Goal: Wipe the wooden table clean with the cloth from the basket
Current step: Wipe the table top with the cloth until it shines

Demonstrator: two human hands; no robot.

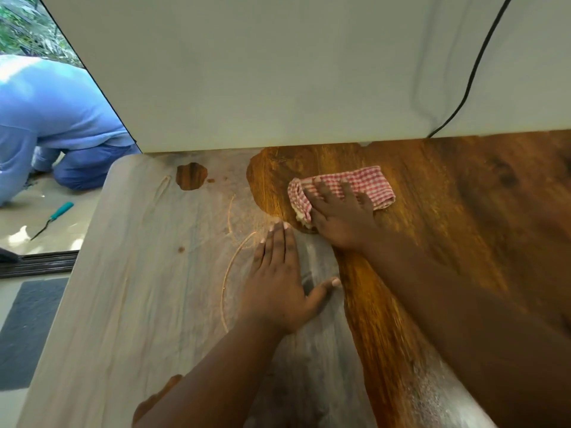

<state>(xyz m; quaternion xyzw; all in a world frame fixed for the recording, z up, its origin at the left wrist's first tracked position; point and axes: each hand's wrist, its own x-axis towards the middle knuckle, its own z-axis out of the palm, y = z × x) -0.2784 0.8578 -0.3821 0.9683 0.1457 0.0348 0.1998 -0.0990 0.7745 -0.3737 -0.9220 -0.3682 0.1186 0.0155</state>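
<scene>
The wooden table (448, 217) fills the view. Its right part is glossy brown; its left part is dull grey-white with dust and curved streaks. A folded red-and-white checked cloth (367, 182) lies near the wall, at the border between the brown and the dusty part. My right hand (340, 214) presses flat on the cloth, fingers spread over it. My left hand (278, 282) rests flat on the dusty surface just in front of and left of the cloth, fingers together, thumb out, holding nothing. No basket is in view.
A white wall (278, 72) stands along the table's far edge, with a black cable (472, 75) running down it to the tabletop. Beyond the left edge a person in blue (52, 118) kneels on the floor beside a teal-handled tool (55, 217). A dark mat (27, 329) lies below.
</scene>
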